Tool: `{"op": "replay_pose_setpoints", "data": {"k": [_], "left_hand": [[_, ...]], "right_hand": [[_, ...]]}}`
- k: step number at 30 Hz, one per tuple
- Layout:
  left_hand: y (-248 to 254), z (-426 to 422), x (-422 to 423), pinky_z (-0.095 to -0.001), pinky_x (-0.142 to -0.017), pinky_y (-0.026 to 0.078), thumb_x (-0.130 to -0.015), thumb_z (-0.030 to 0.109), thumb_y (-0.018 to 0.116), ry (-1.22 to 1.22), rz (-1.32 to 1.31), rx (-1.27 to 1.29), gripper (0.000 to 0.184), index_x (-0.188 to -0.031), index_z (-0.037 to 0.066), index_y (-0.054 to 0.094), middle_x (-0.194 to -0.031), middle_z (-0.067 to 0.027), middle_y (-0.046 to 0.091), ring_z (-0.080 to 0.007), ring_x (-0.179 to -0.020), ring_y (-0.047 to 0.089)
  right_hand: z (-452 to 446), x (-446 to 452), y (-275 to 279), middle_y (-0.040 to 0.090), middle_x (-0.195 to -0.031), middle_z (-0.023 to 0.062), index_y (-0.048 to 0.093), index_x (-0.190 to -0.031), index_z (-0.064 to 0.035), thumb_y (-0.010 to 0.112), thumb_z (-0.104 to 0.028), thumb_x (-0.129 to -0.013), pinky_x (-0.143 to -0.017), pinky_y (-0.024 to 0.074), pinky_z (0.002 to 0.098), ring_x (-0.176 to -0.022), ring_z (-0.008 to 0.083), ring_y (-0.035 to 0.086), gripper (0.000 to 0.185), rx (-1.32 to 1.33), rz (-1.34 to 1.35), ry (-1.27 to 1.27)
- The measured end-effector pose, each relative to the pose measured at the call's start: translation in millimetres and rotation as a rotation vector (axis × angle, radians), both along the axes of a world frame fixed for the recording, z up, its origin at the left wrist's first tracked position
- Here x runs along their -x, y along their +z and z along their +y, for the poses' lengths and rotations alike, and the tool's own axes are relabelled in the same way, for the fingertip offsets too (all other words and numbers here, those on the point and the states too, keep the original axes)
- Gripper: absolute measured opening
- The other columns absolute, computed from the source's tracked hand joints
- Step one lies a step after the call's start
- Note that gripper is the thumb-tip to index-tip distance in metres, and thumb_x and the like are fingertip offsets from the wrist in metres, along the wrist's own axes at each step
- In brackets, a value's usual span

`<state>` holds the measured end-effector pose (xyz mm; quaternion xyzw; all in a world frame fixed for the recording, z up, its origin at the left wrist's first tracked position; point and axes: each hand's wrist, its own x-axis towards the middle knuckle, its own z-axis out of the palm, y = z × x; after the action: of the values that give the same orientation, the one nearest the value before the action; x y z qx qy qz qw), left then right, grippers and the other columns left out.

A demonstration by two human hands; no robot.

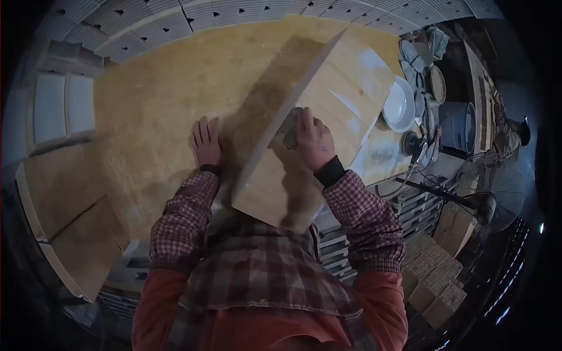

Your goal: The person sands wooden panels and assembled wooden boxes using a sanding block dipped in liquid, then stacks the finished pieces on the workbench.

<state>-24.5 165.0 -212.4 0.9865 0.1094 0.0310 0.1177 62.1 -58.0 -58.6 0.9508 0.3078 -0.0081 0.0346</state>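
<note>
A large pale wooden box-like piece (351, 76) lies at a slant on the worktable (158, 99), its long side edge facing left. Pale patches show on its upper face. My right hand (314, 139) is closed around a small grey pad-like piece (290, 130) and presses it against the wood near that long edge. The fingers cover part of the grey piece, so its exact kind cannot be told. To the left of the wooden piece, my left hand (206, 142) lies flat on the tabletop, fingers stretched out, holding nothing.
On the right stand a white bowl (400, 105), a power sander (413, 144) with a hose, and a grey bucket (458, 126). Beyond are a fan (489, 190) and stacked wooden blocks (430, 272). Wooden panels (70, 193) lie left; grey corrugated stacks (240, 17) line the back.
</note>
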Motion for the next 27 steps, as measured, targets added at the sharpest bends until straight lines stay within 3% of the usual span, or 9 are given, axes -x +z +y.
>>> {"op": "replay_pose_setpoints", "data": {"k": [6, 11, 14, 18, 19, 20, 22, 23, 27], "left_hand": [[4, 2, -3, -0.0481, -0.1, 0.017, -0.081, 0.021, 0.043, -0.006, 0.051, -0.044, 0.048, -0.128, 0.019, 0.032, -0.135, -0.0113, 0.025, -0.0334, -0.125, 0.021], [13, 0, -6, -0.0488, -0.099, 0.017, -0.078, 0.016, 0.044, -0.001, 0.03, 0.047, 0.051, -0.128, 0.017, 0.032, -0.135, -0.0109, 0.024, -0.0333, -0.125, 0.02], [5, 4, -6, -0.0494, -0.099, 0.018, -0.076, 0.012, 0.044, -0.018, 0.038, -0.046, 0.052, -0.127, 0.015, 0.033, -0.134, -0.0106, 0.024, -0.0334, -0.125, 0.02], [9, 2, -4, -0.0481, -0.098, 0.021, -0.078, 0.015, 0.041, -0.022, -0.045, 0.04, 0.048, -0.126, 0.015, 0.034, -0.132, -0.0112, 0.029, -0.034, -0.124, 0.022], [5, 5, -5, -0.0478, -0.099, 0.019, -0.079, 0.018, 0.042, -0.027, 0.04, -0.043, 0.048, -0.126, 0.015, 0.035, -0.132, -0.0121, 0.028, -0.0343, -0.124, 0.022], [17, -3, -6, -0.0473, -0.099, 0.019, -0.079, 0.024, 0.043, -0.008, -0.124, 0.13, 0.048, -0.126, 0.015, 0.036, -0.133, -0.0122, 0.028, -0.0339, -0.123, 0.023], [-4, 7, -2, -0.0477, -0.099, 0.019, -0.079, 0.029, 0.045, -0.044, 0.044, -0.171, 0.05, -0.126, 0.014, 0.036, -0.134, -0.013, 0.027, -0.0339, -0.123, 0.023], [16, -1, -6, -0.0477, -0.099, 0.019, -0.079, 0.027, 0.045, -0.013, -0.104, 0.13, 0.051, -0.127, 0.014, 0.035, -0.134, -0.0129, 0.027, -0.0336, -0.124, 0.022], [16, -1, -6, -0.0475, -0.099, 0.018, -0.077, 0.027, 0.047, -0.006, -0.05, 0.13, 0.05, -0.125, 0.013, 0.037, -0.134, -0.0139, 0.027, -0.0346, -0.124, 0.022]], "right_hand": [[-6, -3, 4, 0.046, -0.106, 0.0102, 0.052, -0.105, -0.0014, 0.061, -0.009, -0.065, -0.062, 0.048, 0.0339, -0.077, 0.0282, 0.056, 0.041, -0.601, 0.102, -0.219], [3, -4, -12, 0.044, -0.11, 0.0116, 0.047, -0.112, -0.0003, 0.057, -0.005, -0.065, -0.058, 0.0476, 0.0352, -0.074, 0.0282, 0.055, 0.048, -0.335, 0.006, -0.144], [14, -2, -11, 0.043, -0.106, 0.0169, 0.047, -0.104, 0.0092, 0.051, -0.004, -0.068, -0.049, 0.048, 0.0294, -0.066, 0.0223, 0.055, 0.039, -0.05, -0.04, -0.126], [15, 4, -6, 0.045, -0.1, 0.0148, 0.05, -0.096, 0.0077, 0.053, -0.004, -0.066, -0.051, 0.0479, 0.0311, -0.061, 0.023, 0.054, 0.032, 0.106, -0.043, -0.151], [11, 3, 2, 0.046, -0.099, 0.0156, 0.051, -0.094, 0.0075, 0.053, -0.003, -0.067, -0.051, 0.0477, 0.0315, -0.06, 0.024, 0.054, 0.029, -0.018, -0.014, -0.13], [5, 1, 13, 0.046, -0.097, 0.0164, 0.051, -0.092, 0.0073, 0.053, -0.003, -0.068, -0.051, 0.0474, 0.0319, -0.06, 0.025, 0.053, 0.026, -0.14, 0.016, -0.109], [-1, 1, 19, 0.049, -0.099, 0.0128, 0.053, -0.099, 0.0003, 0.058, -0.004, -0.065, -0.058, 0.0486, 0.0332, -0.069, 0.0269, 0.057, 0.035, -0.457, 0.061, -0.192], [-4, 1, 17, 0.05, -0.099, 0.0116, 0.053, -0.102, -0.0022, 0.06, -0.004, -0.063, -0.059, 0.0487, 0.0335, -0.073, 0.0274, 0.057, 0.039, -0.608, 0.042, -0.227], [4, -7, 10, 0.05, -0.101, 0.0101, 0.052, -0.101, -0.0019, 0.06, -0.003, -0.06, -0.062, 0.0479, 0.0349, -0.076, 0.0288, 0.057, 0.042, -0.576, 0.139, -0.325]]}}
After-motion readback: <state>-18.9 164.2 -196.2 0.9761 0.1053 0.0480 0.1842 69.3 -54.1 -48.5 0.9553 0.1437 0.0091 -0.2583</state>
